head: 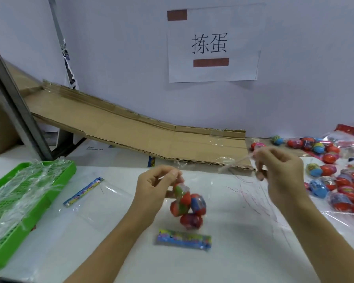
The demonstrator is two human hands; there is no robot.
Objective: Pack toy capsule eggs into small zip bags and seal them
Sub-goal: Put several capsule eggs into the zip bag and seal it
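Left hand (151, 188) pinches top of clear bag (187, 207) of capsule eggs hanging over tabletop (233, 252); right hand (280, 170) pinches thin clear strip (233, 163); loose eggs (333, 180) heaped far right; green basket (49, 186) left

glossy plastic eggs (187, 207), matt cardboard (143, 135) (creased)

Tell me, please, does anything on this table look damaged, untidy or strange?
Mostly tidy. The table bears red pen scribbles beside the right hand, and crumpled clear film lies loosely over the green basket. No egg looks broken.
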